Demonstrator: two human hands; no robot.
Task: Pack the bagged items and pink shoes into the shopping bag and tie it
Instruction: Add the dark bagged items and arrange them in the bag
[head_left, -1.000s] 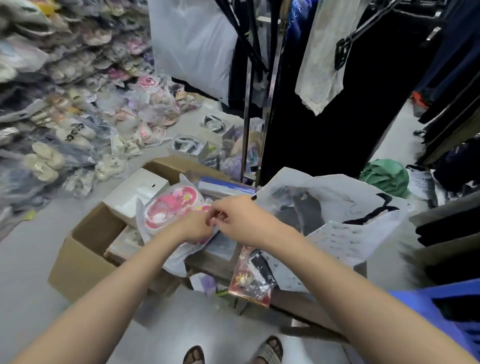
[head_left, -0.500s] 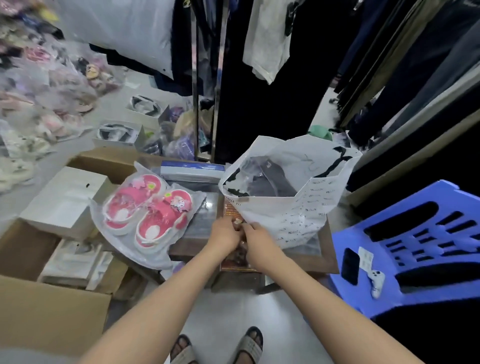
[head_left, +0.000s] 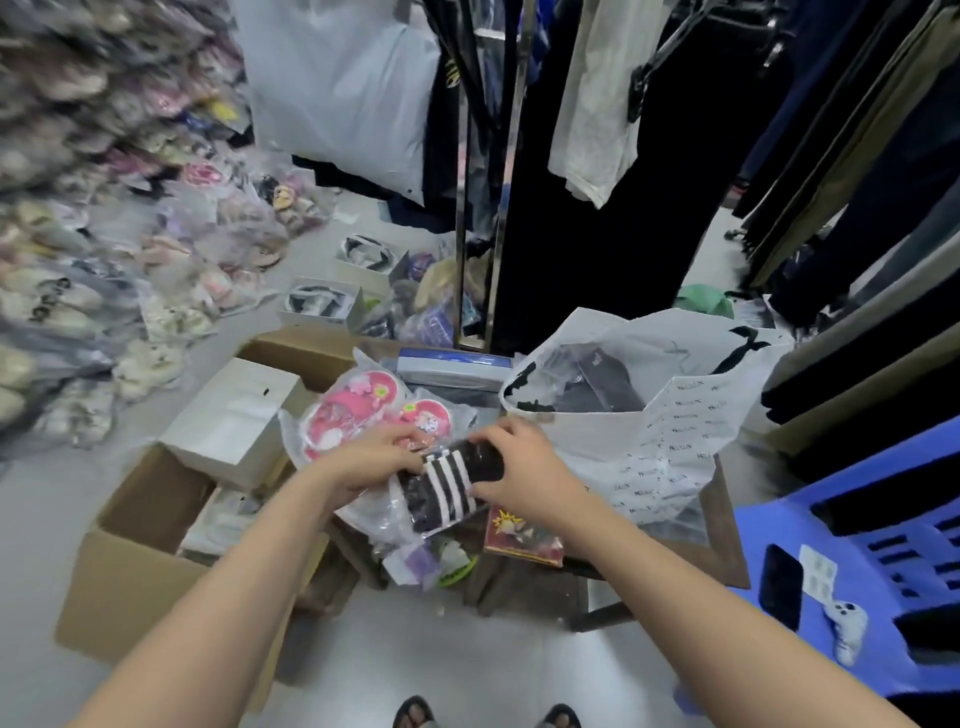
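Observation:
Both hands hold a clear-bagged black item with white stripes (head_left: 447, 486) above the small wooden table (head_left: 724, 525). My left hand (head_left: 374, 457) grips its left end and my right hand (head_left: 524, 467) grips its right end. The pink shoes (head_left: 358, 415) lie in a clear bag just behind my left hand. A white printed shopping bag (head_left: 665, 431) stands open on the table to the right, with dark bagged items inside. A small red packet (head_left: 522, 535) lies on the table under my right wrist.
A cardboard box (head_left: 135, 561) with a white box (head_left: 234, 421) stands at the left. A blue plastic chair (head_left: 872, 561) with a phone is at the right. Clothes racks hang behind, and bagged shoes are piled along the left floor.
My hands left the red packet at the table's front edge and now hold the striped black bagged item, raised beside the pink shoes. The camera swung back left.

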